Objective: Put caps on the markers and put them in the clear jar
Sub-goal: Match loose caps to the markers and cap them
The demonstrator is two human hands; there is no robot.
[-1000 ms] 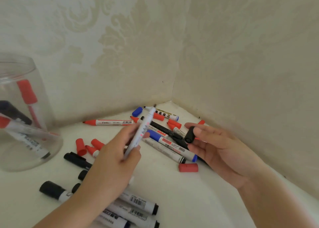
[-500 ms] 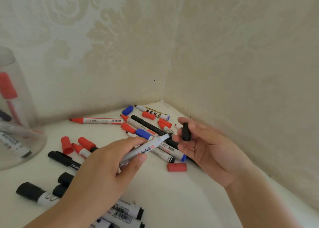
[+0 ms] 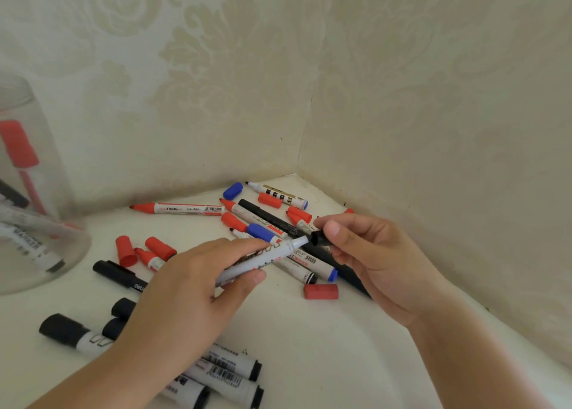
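My left hand (image 3: 192,288) grips a white marker (image 3: 263,261) by its barrel, its tip pointing up and to the right. My right hand (image 3: 365,254) pinches a black cap (image 3: 320,238) between thumb and fingers, its open end right at the marker's tip. The clear jar (image 3: 40,210) stands at the left edge with several capped markers inside. Loose markers and caps lie across the white surface: a red uncapped marker (image 3: 182,208), a blue cap (image 3: 232,190), a red cap (image 3: 320,291).
Wallpapered walls meet in a corner (image 3: 298,167) just behind the pile. Several black-capped markers (image 3: 229,371) lie under and near my left forearm. Two red caps (image 3: 125,251) sit between the jar and my left hand.
The marker swung from pointing up to pointing right, and its tip has come to the mouth of the black cap in my right hand. The view shifted right, pushing the jar toward the left edge.
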